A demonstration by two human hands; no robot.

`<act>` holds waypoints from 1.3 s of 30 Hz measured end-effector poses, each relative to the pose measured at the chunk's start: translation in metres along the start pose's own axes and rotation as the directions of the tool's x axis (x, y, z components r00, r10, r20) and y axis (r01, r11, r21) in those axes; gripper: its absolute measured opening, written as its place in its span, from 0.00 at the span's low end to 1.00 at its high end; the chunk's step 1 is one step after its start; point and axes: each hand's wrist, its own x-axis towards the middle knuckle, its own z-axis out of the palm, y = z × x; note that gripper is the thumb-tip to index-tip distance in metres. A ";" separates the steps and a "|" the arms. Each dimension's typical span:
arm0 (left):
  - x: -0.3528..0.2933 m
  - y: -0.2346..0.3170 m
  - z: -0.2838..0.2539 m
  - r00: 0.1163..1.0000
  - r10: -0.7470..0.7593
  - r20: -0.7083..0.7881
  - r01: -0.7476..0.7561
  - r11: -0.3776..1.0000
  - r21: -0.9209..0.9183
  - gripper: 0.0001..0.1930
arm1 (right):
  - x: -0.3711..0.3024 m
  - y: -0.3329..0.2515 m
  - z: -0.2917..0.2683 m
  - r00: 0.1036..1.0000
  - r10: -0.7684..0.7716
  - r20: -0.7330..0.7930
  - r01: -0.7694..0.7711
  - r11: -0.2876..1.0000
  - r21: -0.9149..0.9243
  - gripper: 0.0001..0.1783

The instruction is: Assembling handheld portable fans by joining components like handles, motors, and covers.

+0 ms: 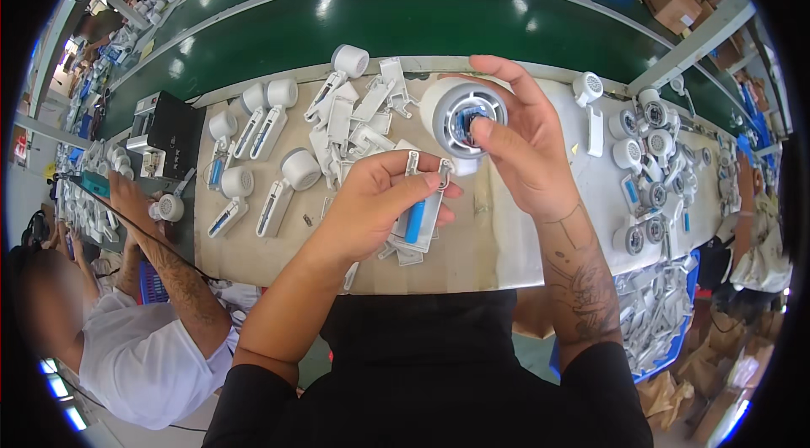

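In my right hand is a round white fan head with a grey ring and spokes. Its hollow side faces me, and the thumb presses on the dark and blue part at its centre. Just below and to the left, my left hand pinches a white handle shell. A blue cylindrical battery lies along that shell. The top of the shell sits close under the fan head; whether the two are joined I cannot tell. Behind my left hand spreads a pile of white handle shells.
Several white handheld fans lie on the left of the worktable, beside a black box-shaped device. More fan heads crowd the right side. A blue crate of white parts stands below right. A green conveyor runs behind; a co-worker sits left.
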 end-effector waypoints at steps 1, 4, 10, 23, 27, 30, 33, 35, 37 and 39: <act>0.000 -0.001 0.000 1.000 0.002 -0.001 -0.002 1.000 -0.004 0.13 | 0.001 0.002 0.003 1.000 -0.004 0.006 0.003 0.999 0.042 0.34; -0.001 -0.002 -0.003 0.999 0.017 0.029 -0.017 1.000 0.003 0.14 | 0.004 0.001 0.004 0.999 0.015 0.039 -0.012 0.998 -0.058 0.32; -0.007 0.012 -0.017 0.996 0.016 0.085 0.012 0.948 -0.318 0.19 | -0.013 0.009 -0.017 0.908 0.386 0.166 -0.394 0.919 0.022 0.40; -0.001 0.007 -0.009 0.999 0.043 -0.012 -0.044 0.995 -0.087 0.16 | -0.012 -0.010 -0.016 0.997 -0.031 0.070 0.048 0.968 -0.247 0.35; -0.001 0.008 -0.003 0.994 0.084 0.067 -0.082 0.996 -0.036 0.16 | 0.002 -0.022 -0.008 0.991 -0.029 0.131 0.066 0.955 -0.290 0.35; -0.001 0.007 -0.002 0.993 0.093 0.070 -0.092 0.996 -0.021 0.15 | 0.002 -0.020 -0.006 0.991 -0.040 0.130 0.075 0.959 -0.273 0.36; -0.002 0.010 0.003 0.996 0.083 0.030 -0.082 0.996 -0.022 0.13 | 0.000 -0.018 -0.008 0.990 -0.053 0.130 0.087 0.960 -0.265 0.36; -0.001 0.009 0.004 0.997 0.083 0.013 -0.083 0.996 0.013 0.12 | -0.001 -0.019 -0.010 0.989 -0.061 0.137 0.096 0.957 -0.273 0.36; 0.000 0.010 0.005 0.997 0.080 -0.001 -0.080 0.996 0.046 0.11 | -0.001 -0.023 -0.011 0.985 -0.058 0.164 0.104 0.951 -0.290 0.35; 0.000 0.013 0.009 0.999 0.037 -0.022 -0.036 0.998 0.058 0.10 | 0.003 -0.033 -0.015 0.980 -0.002 0.198 0.072 0.935 -0.349 0.33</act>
